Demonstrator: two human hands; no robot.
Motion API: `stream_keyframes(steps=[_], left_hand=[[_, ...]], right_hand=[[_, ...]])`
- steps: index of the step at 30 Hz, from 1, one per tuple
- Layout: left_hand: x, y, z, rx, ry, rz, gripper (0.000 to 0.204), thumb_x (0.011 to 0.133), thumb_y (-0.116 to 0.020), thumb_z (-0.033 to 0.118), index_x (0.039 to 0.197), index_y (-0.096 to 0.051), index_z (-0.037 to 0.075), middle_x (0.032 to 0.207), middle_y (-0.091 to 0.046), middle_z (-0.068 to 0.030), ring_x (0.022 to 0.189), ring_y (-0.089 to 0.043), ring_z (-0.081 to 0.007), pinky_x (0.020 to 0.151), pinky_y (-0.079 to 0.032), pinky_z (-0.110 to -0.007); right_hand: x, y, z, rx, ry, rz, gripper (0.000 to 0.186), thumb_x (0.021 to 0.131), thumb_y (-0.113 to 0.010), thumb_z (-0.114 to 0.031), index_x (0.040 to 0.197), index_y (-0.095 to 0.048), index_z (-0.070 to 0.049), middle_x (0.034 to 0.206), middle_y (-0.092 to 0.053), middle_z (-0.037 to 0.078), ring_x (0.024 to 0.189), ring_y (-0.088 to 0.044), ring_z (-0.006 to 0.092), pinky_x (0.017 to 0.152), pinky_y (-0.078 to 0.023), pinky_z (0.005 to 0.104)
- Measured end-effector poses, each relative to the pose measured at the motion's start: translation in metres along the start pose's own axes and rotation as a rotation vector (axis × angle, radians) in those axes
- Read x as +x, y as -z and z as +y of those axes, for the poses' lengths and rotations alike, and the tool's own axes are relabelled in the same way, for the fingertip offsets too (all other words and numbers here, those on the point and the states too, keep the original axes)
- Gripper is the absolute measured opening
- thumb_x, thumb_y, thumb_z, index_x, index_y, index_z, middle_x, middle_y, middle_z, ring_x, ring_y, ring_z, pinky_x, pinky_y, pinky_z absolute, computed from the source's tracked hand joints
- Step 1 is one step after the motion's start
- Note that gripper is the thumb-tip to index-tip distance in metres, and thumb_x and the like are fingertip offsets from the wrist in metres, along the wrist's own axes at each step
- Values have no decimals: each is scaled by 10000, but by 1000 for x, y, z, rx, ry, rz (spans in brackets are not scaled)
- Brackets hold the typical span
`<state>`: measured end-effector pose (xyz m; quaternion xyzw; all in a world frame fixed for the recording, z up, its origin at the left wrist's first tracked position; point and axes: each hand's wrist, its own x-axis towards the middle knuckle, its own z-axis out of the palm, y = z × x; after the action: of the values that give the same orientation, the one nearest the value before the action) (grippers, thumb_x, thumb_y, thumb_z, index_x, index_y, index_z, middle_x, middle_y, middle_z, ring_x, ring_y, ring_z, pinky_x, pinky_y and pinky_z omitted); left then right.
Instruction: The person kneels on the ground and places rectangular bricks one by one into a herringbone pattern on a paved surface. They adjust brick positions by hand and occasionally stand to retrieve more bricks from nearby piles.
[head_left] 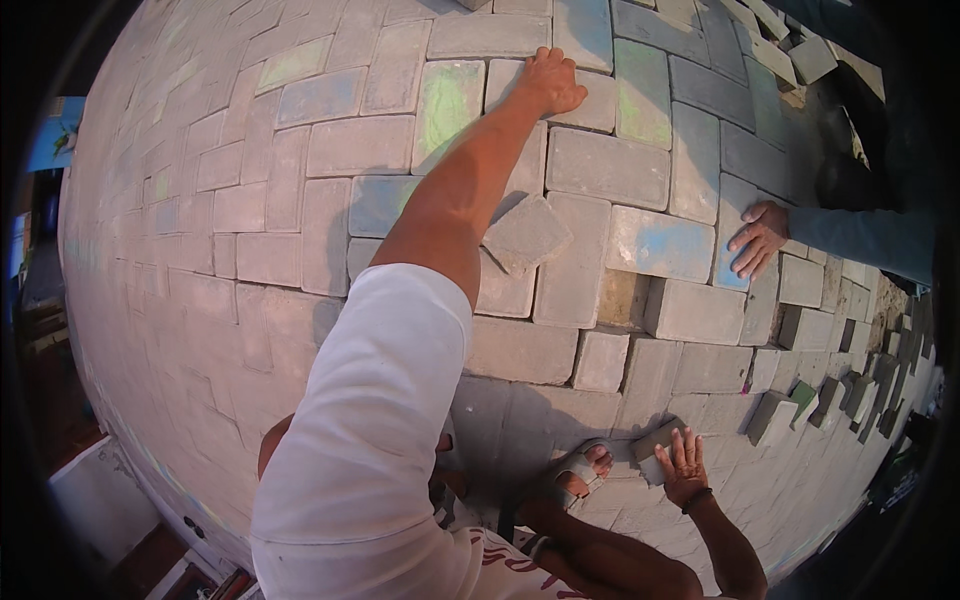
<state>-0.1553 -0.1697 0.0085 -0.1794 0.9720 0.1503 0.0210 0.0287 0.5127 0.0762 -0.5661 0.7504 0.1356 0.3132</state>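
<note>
My left hand point(550, 82) reaches across to the upper middle, fingers curled onto a grey paver point(590, 105) in the laid surface. My right hand point(684, 466), a dark band at its wrist, grips a grey block point(650, 450) near my sandalled foot point(585, 470) at lower right. A loose square block point(526, 233) lies askew on the pavers below my left hand. A square recess point(622, 298) shows bare sandy bedding beside a raised paver point(693, 312). Several pavers have blue point(665, 240) or green point(445, 110) marks.
A co-worker's hand point(758, 238) in a teal sleeve rests on a paver at right. Loose blocks point(812, 60) lie at upper right; upright blocks point(772, 418) line the uneven right side. A low white wall point(105, 495) borders the paving at lower left.
</note>
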Motion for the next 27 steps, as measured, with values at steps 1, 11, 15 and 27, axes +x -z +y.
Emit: stream_keyframes(steps=[1,11,15,27], left_hand=[[-4,5,-8,-26,-42,-41,533,886,-505,330,1271,-537,-37,1311,-499,-211,1222,-436,-373,1074,-357,-465],[-203,98,-86,185,-382,-505,602,786,-609,118,1319,-445,-106,1336,-432,-272,1220,-420,-382,1060,-366,-434],[-289,54,-95,73,-347,-312,645,784,-626,156,1338,-424,-103,1387,-379,-270,1294,-345,-414,1104,-311,-476],[-354,-13,-34,23,-284,-157,909,765,-774,404,1448,-354,-22,1474,-317,-229,1371,-269,-420,1161,-204,-535]], right_hand=[[1,8,-4,-151,-6,-51,765,781,-654,-220,1480,-348,-178,1547,-240,250,1442,-153,501,1141,-140,668],[206,257,-54,142,109,200,943,801,-745,-290,1552,-184,-187,1520,-248,243,1400,-227,499,1113,-261,619],[309,311,-100,150,37,157,978,817,-744,-365,1560,-120,-245,1581,-90,243,1413,-139,556,1101,-273,649],[380,283,-141,48,-179,340,969,668,-818,-342,1498,-324,-259,1545,-259,143,1292,-336,508,1001,-373,637]])
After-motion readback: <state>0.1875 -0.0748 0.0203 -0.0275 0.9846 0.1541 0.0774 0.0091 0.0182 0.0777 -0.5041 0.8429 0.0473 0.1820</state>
